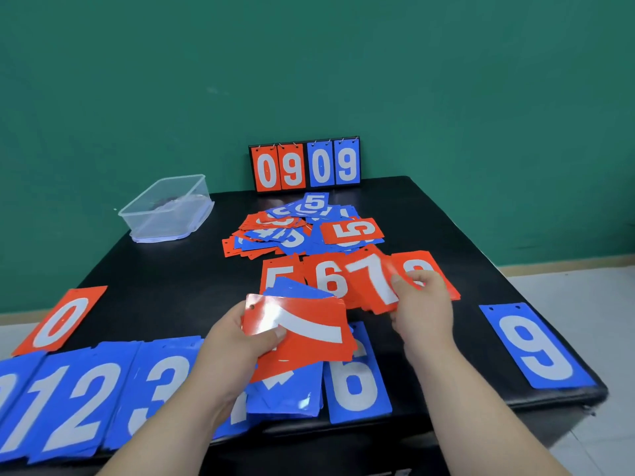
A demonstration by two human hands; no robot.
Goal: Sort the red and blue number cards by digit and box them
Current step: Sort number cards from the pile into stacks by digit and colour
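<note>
Near edge, left: blue row (68,400) reading 0, 1, 2, 3, overlapping on the table (171,276). Near centre: blue 6 (357,376), flat, top partly covered by the stack (302,331). Right, well apart: blue 9 (536,348), by the table corner. Above these: left hand (233,334) gripping the stack of red and blue cards, thumb pressed on the top red card, other fingers hidden beneath. Just beyond: right hand (424,304) at the red row of 5, 6, 7 and one more half-hidden digit, thumb and curled fingers pinching the red 7 (371,283) at its right edge. Left: red 0 (62,321), alone. Further back, centre: loose pile (302,228) of unsorted cards. Back left: clear box (168,207), upright, apart from the pile. Back edge: scoreboard (304,164) showing 09 09, before the green wall (309,63).
</note>
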